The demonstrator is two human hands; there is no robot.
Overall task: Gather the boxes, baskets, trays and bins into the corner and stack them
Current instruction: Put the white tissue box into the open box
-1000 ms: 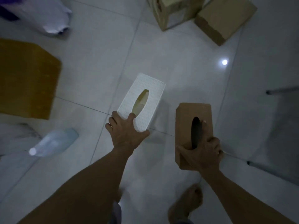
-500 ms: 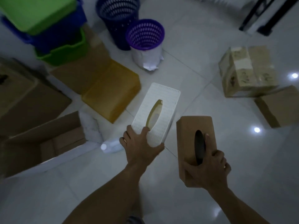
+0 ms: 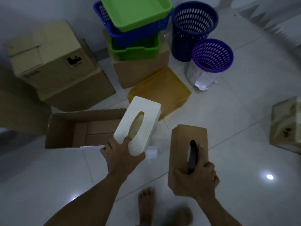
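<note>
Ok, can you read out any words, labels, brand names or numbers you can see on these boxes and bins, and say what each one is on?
No text here can be read.
Dark printed mark on the pale cardboard box at upper left: too blurred to read.
Pale label strip lower on the same box: too blurred.
Dark mark on the cardboard box at the right edge: too blurred.
White tissue box, brown tissue box, baskets and trays: no lettering visible.

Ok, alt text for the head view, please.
A person's left hand holds a white tissue box and the right hand a brown tissue box, above a tiled floor. Ahead stand cardboard boxes, stacked green and blue trays, and two purple bins.
</note>
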